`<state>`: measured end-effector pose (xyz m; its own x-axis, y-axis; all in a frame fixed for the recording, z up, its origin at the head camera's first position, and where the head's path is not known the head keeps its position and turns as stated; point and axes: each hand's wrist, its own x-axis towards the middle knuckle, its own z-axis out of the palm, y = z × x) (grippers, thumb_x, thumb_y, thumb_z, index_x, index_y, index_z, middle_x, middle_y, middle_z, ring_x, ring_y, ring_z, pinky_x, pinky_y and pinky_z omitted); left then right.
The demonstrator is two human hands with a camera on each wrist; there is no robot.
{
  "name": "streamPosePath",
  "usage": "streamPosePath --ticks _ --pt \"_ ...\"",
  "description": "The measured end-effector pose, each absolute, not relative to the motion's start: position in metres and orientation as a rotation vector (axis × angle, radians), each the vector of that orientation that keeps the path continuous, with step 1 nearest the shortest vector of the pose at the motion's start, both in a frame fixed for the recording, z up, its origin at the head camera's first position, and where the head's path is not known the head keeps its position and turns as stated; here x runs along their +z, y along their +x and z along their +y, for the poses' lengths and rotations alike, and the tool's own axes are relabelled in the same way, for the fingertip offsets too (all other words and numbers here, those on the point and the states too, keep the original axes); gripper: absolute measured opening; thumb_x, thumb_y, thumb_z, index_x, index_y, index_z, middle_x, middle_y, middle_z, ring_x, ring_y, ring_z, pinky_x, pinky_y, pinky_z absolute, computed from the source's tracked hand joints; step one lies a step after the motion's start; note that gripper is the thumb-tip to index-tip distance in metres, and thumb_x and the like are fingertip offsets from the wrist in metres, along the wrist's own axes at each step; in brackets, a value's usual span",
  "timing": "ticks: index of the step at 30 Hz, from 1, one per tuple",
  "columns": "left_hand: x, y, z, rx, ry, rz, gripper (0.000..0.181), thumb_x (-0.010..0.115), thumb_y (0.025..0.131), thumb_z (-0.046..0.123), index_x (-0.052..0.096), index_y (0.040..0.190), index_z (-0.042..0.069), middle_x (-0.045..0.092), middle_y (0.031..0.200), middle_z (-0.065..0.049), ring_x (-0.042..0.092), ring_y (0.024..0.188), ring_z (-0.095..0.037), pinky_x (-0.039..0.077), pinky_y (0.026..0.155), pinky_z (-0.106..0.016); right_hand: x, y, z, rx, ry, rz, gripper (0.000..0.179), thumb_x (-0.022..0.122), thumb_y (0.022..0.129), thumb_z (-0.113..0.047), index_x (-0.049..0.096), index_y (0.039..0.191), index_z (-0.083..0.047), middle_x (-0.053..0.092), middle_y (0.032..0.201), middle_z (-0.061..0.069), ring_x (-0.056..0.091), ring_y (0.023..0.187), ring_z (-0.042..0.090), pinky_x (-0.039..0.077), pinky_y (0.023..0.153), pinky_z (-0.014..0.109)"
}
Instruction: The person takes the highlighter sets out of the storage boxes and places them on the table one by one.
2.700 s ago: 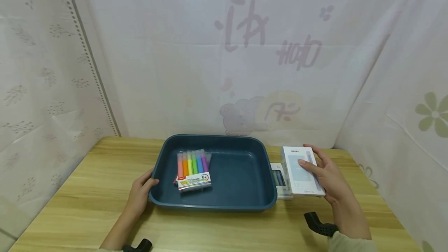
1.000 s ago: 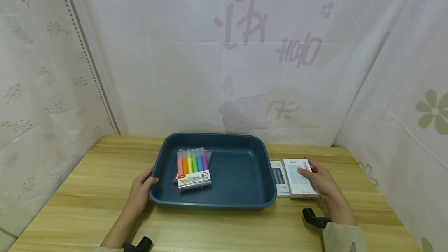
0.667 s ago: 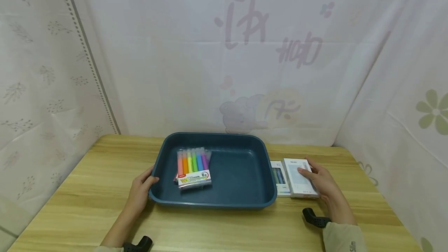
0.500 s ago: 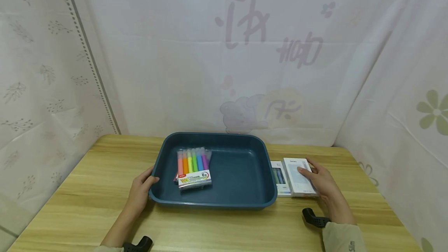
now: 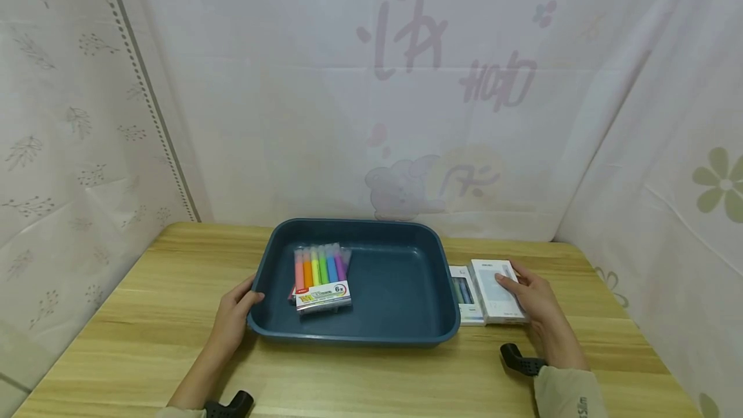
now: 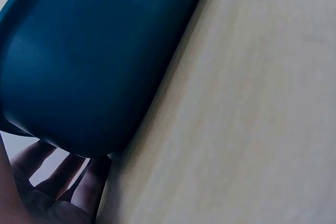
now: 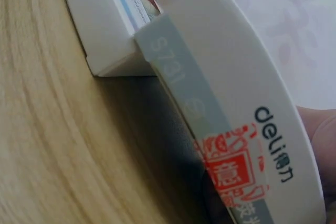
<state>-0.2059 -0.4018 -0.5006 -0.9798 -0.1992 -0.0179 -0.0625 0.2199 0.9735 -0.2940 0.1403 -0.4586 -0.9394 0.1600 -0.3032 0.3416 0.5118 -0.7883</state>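
Observation:
My left hand [image 5: 231, 318] grips the left side of a dark blue plastic tray [image 5: 371, 342], thumb over the rim and fingers along the outer wall. Inside the tray, towards its left, lies a clear pack of colourful highlighters [image 5: 322, 279]. My right hand [image 5: 536, 302] holds a white deli box [image 5: 498, 292] by its right side, thumb on top. In the right wrist view this box [image 7: 226, 93] is tilted, with a dark shadowed gap under its edge. A flatter white box with a window [image 5: 466, 295] lies between it and the tray, partly hidden by the tray's rim.
The wooden table [image 5: 348, 386] carries everything. A pale printed curtain [image 5: 325, 115] hangs behind it and at both sides. Black wrist mounts [image 5: 522, 361] sit on both forearms.
Since the oldest frame, my right hand has lowered the white box from over the windowed box to beside it. Lately it has shifted only slightly. My left hand stays on the tray.

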Motion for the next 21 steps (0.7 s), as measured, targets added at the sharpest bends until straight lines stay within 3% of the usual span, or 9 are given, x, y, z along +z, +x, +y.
streamPosePath --ticks 2,7,10,13,18,21 --pt "-0.5005 -0.2058 -0.4013 -1.872 0.26 -2.365 0.056 0.051 0.093 0.01 0.05 0.148 0.001 0.054 0.148 -0.021 0.053 0.111 0.012 0.043 0.088 -0.006 -0.4581 -0.2945 0.1411 -1.39 0.447 2.565 0.083 0.059 0.098 -0.048 0.018 0.163 -0.017 0.024 0.164 0.03 0.052 0.098 0.008 0.048 0.073 0.021" --pt "-0.5008 -0.2058 -0.4009 -1.832 0.262 -2.378 0.055 0.05 0.093 0.009 0.05 0.147 -0.001 0.054 0.147 -0.023 0.055 0.129 -0.018 0.042 0.087 -0.005 -0.4579 -0.2952 0.1419 -1.353 0.388 2.632 0.08 0.059 0.099 -0.044 0.019 0.162 -0.014 0.028 0.162 0.031 0.053 0.094 0.003 0.049 0.072 0.019" --pt "-0.5006 -0.2058 -0.401 -1.826 0.261 -2.385 0.055 0.05 0.093 0.009 0.05 0.147 -0.001 0.054 0.147 -0.023 0.053 0.133 -0.024 0.042 0.087 -0.005 -0.4584 -0.2957 0.1406 -1.314 0.343 2.675 0.079 0.059 0.1 -0.041 0.02 0.162 -0.012 0.028 0.161 0.032 0.054 0.099 0.007 0.048 0.071 0.019" --pt "-0.5007 -0.2052 -0.4002 -1.835 0.276 -2.377 0.054 0.05 0.093 0.009 0.051 0.147 -0.001 0.054 0.147 -0.022 0.055 0.13 -0.018 0.042 0.087 -0.005 -0.4586 -0.2959 0.1392 -1.272 0.323 2.704 0.078 0.058 0.1 -0.041 0.021 0.162 -0.011 0.029 0.16 0.032 0.054 0.11 0.018 0.048 0.072 0.018" --pt "-0.5007 -0.2059 -0.4002 -1.864 0.284 -2.357 0.055 0.051 0.093 0.009 0.05 0.147 -0.001 0.054 0.147 -0.022 0.054 0.111 0.011 0.043 0.087 -0.006 -0.4585 -0.2961 0.1373 -1.238 0.287 2.725 0.078 0.057 0.101 -0.042 0.02 0.161 -0.008 0.033 0.157 0.035 0.053 0.116 0.031 0.045 0.073 0.018" --pt "-0.5 -0.2064 -0.4003 -1.88 0.274 -2.352 0.056 0.051 0.093 0.01 0.05 0.147 0.0 0.054 0.148 -0.022 0.05 0.103 0.02 0.043 0.088 -0.006 -0.4571 -0.295 0.1363 -1.198 0.27 2.734 0.081 0.056 0.101 -0.045 0.019 0.162 -0.006 0.032 0.157 0.036 0.051 0.123 0.036 0.046 0.082 0.023"
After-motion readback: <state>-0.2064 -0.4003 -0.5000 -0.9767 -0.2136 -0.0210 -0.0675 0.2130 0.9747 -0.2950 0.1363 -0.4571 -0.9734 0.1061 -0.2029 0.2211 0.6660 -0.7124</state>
